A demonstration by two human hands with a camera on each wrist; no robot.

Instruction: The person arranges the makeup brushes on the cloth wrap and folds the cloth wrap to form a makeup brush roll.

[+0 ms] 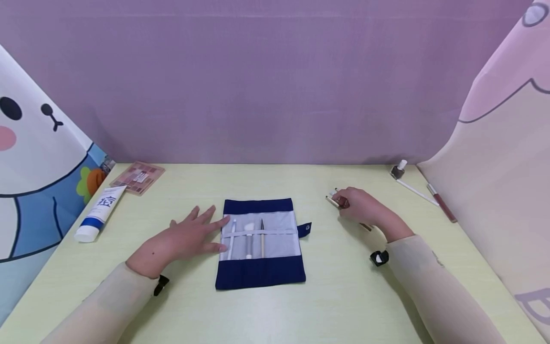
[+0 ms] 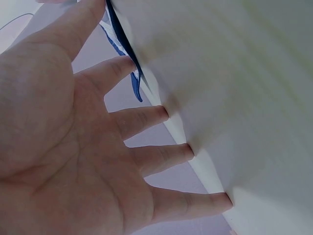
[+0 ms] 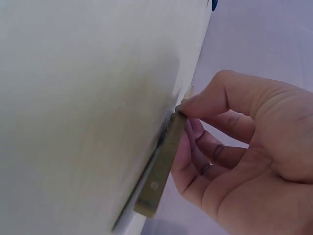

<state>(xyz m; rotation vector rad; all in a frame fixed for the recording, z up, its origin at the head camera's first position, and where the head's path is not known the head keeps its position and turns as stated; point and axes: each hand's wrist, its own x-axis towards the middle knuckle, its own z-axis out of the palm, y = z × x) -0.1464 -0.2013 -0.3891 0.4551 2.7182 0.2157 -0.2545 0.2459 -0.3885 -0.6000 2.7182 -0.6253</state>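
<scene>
A navy and grey roll-up pouch (image 1: 260,274) lies unfolded on the table. Under its elastic band sit a slim white stick (image 1: 232,239), a white-headed tool with a grey handle (image 1: 249,241) and a thin dark-tipped brush (image 1: 262,243). Spread wide, the fingers of my left hand (image 1: 186,243) rest at the pouch's left edge and on the tabletop. To the right of the pouch, my right hand (image 1: 361,208) pinches a slim olive-gold stick (image 3: 161,166) between thumb and fingers, low over the table. A darker thin stick (image 3: 139,191) lies close beside it; whether it is held too is unclear.
At the left are a white and blue tube (image 1: 100,212) and a pink palette (image 1: 137,177). Toward the right edge lie a small dark bottle with a white cap (image 1: 398,169), a white stick (image 1: 417,192) and a reddish-brown tube (image 1: 442,204). Cloth hangs around the table's back and sides.
</scene>
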